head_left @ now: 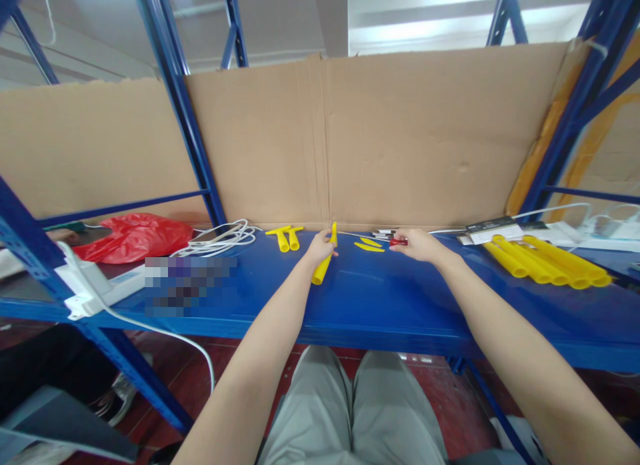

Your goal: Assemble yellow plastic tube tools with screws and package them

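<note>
My left hand is closed around a yellow tube with a thin yellow piece at its far end, over the blue shelf. Further right, my right hand has its fingers closed on a small red object, mostly covered by the fingers. Flat yellow pieces lie between the hands. Behind them, near the right hand, are some thin dark and white sticks. Left of my left hand lie two yellow T-shaped parts.
Several yellow tubes lie at the right beside a power strip. On the left are a red plastic bag, coiled white cable and a white adapter. Cardboard stands along the back between blue posts.
</note>
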